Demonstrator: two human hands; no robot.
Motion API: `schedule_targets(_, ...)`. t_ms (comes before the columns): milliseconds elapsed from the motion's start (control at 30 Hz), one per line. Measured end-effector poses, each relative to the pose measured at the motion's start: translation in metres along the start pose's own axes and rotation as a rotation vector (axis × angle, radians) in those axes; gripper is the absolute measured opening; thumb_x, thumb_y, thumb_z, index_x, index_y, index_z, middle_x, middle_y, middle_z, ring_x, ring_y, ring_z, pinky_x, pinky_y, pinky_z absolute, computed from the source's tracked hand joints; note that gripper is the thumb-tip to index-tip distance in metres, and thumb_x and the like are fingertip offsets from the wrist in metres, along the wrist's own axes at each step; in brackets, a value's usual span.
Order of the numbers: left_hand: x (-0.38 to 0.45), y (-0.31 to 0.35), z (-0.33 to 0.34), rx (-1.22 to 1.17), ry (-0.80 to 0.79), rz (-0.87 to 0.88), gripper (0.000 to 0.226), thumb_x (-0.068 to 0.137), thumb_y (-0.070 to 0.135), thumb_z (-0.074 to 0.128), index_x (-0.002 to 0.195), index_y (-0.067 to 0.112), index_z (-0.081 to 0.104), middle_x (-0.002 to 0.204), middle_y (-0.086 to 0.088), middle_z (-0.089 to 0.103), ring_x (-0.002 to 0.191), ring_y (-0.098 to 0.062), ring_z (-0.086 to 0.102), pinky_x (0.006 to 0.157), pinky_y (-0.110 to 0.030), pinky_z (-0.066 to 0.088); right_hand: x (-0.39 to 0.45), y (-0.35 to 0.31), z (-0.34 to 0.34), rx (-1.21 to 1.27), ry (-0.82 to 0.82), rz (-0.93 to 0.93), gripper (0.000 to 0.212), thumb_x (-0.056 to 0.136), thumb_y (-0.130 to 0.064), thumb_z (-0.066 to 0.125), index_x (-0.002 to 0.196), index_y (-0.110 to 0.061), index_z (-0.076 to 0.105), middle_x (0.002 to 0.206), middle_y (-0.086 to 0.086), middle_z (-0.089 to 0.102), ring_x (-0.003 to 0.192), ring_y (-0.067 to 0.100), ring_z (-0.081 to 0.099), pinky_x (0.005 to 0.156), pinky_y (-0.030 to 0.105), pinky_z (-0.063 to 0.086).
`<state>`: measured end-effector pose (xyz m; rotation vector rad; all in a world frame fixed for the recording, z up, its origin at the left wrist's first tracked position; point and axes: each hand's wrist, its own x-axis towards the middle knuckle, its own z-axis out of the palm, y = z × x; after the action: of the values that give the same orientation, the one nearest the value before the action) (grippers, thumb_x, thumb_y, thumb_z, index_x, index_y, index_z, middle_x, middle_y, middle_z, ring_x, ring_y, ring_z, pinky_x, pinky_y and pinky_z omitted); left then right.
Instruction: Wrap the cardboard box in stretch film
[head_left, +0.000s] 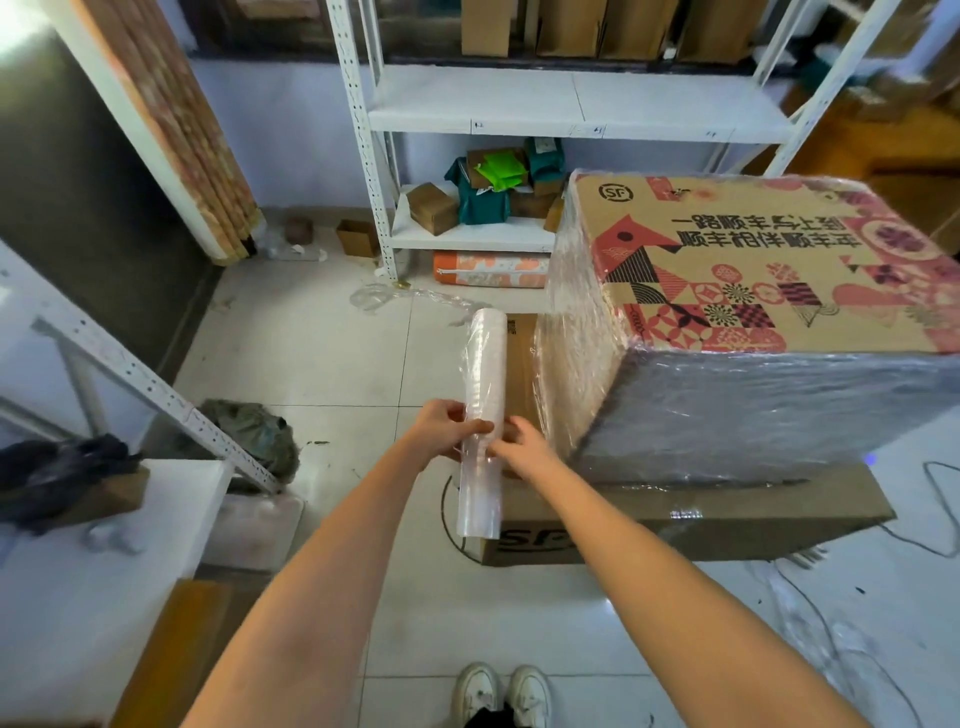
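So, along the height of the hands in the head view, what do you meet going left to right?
Shelf post → green bundle → left hand → film roll → right hand → wrapped box.

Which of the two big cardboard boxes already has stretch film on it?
The upper patterned box, with film over its sides. The plain brown box it rests on shows bare cardboard.

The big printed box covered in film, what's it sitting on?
The wrapped printed box rests on a plain brown cardboard box lying on the tiled floor. Only that lower box's front and left edge show; its top is covered.
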<state>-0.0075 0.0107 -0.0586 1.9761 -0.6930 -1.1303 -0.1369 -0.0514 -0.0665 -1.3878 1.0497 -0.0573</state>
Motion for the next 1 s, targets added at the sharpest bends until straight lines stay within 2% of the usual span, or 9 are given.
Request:
schedule_targets(100, -0.024, -0.006, -0.005, -0.092, -0.006, 0.041, 0.028, 0.081, 0.015, 0.074, 0.102, 0.001, 0.062, 0.08, -0.001, 0.059, 0.068, -0.012, 0.06, 0.052, -0.023, 0.052, -0.01, -0.002, -0.005, 0.142, -0.145, 0.049, 0.077, 0.082, -0.011, 0.071, 0.146, -0.019, 0.029, 0.133, 0.007, 0.053, 0.115, 0.027, 0.057, 0.09, 0.044, 0.052)
schedule_targets(200, -0.051, -0.01, -0.003, -0.184, 0.002, 0.093, 0.039, 0.081, 0.015, 0.074, 0.114, 0.0, 0.062, 0.092, -0.004, 0.063, 0.072, -0.012, 0.063, 0.054, -0.023, 0.052, -0.024, -0.001, -0.005, 0.18, -0.249, 0.038, 0.073, 0.078, -0.009, 0.074, 0.141, -0.014, 0.037, 0.125, 0.01, 0.058, 0.111, 0.031, 0.06, 0.094, 0.052, 0.05)
schedule_targets(300, -0.08, -0.008, -0.003, -0.236, 0.0, 0.181, 0.033, 0.082, 0.019, 0.074, 0.112, 0.009, 0.065, 0.098, -0.008, 0.067, 0.079, -0.014, 0.066, 0.062, -0.026, 0.054, -0.043, -0.001, -0.006, 0.253, -0.312, -0.038, 0.071, 0.072, -0.008, 0.077, 0.133, -0.016, 0.043, 0.124, 0.012, 0.06, 0.112, 0.033, 0.06, 0.096, 0.054, 0.048)
schedule_targets(400, -0.102, -0.004, -0.006, -0.237, -0.033, 0.235, 0.016, 0.082, 0.031, 0.073, 0.097, 0.025, 0.07, 0.104, -0.007, 0.068, 0.085, -0.01, 0.066, 0.077, -0.025, 0.052, -0.066, 0.002, -0.008, 0.25, -0.313, -0.127, 0.065, 0.073, -0.002, 0.076, 0.127, -0.02, 0.046, 0.12, 0.009, 0.063, 0.111, 0.029, 0.061, 0.096, 0.051, 0.049)
schedule_targets(500, -0.115, 0.006, -0.005, -0.204, 0.148, 0.202, 0.036, 0.078, 0.039, 0.074, 0.11, 0.022, 0.066, 0.114, 0.002, 0.057, 0.09, -0.005, 0.064, 0.085, -0.025, 0.051, -0.084, 0.011, -0.012, 0.239, -0.311, -0.208, 0.086, 0.058, -0.014, 0.085, 0.133, -0.018, 0.045, 0.122, 0.01, 0.064, 0.113, 0.028, 0.061, 0.098, 0.051, 0.047)
schedule_targets(567, -0.123, 0.016, -0.002, -0.31, 0.215, 0.214, 0.043, 0.079, 0.033, 0.074, 0.116, 0.013, 0.062, 0.107, -0.002, 0.063, 0.084, -0.009, 0.067, 0.08, -0.027, 0.055, -0.096, 0.015, -0.016, 0.218, -0.331, -0.247, 0.092, 0.055, -0.02, 0.086, 0.136, -0.02, 0.043, 0.124, 0.008, 0.062, 0.113, 0.026, 0.061, 0.098, 0.05, 0.048)
schedule_targets(667, -0.137, 0.033, 0.007, -0.448, 0.228, 0.285, 0.019, 0.085, 0.018, 0.07, 0.102, 0.012, 0.066, 0.091, -0.004, 0.068, 0.08, -0.015, 0.065, 0.067, -0.023, 0.054, -0.113, 0.023, -0.027, 0.224, -0.333, -0.306, 0.09, 0.056, -0.021, 0.086, 0.135, -0.023, 0.043, 0.124, 0.007, 0.061, 0.112, 0.025, 0.061, 0.095, 0.047, 0.051)
schedule_targets(833, -0.156, 0.063, 0.038, -0.535, 0.168, 0.32, 0.005, 0.086, 0.007, 0.067, 0.089, 0.01, 0.065, 0.075, -0.003, 0.065, 0.069, -0.017, 0.06, 0.066, -0.032, 0.051, -0.138, 0.034, -0.06, 0.296, -0.3, -0.375, 0.088, 0.054, -0.021, 0.084, 0.129, -0.03, 0.039, 0.119, 0.001, 0.061, 0.108, 0.017, 0.062, 0.084, 0.035, 0.055)
schedule_targets(1000, -0.178, 0.092, 0.093, -0.535, -0.004, 0.362, 0.012, 0.086, 0.002, 0.063, 0.078, 0.01, 0.063, 0.071, -0.001, 0.062, 0.068, -0.012, 0.059, 0.066, -0.026, 0.051, -0.155, 0.05, -0.095, 0.383, -0.285, -0.394, 0.093, 0.061, -0.028, 0.083, 0.139, -0.027, 0.032, 0.114, 0.017, 0.056, 0.095, 0.03, 0.064, 0.086, 0.053, 0.054)
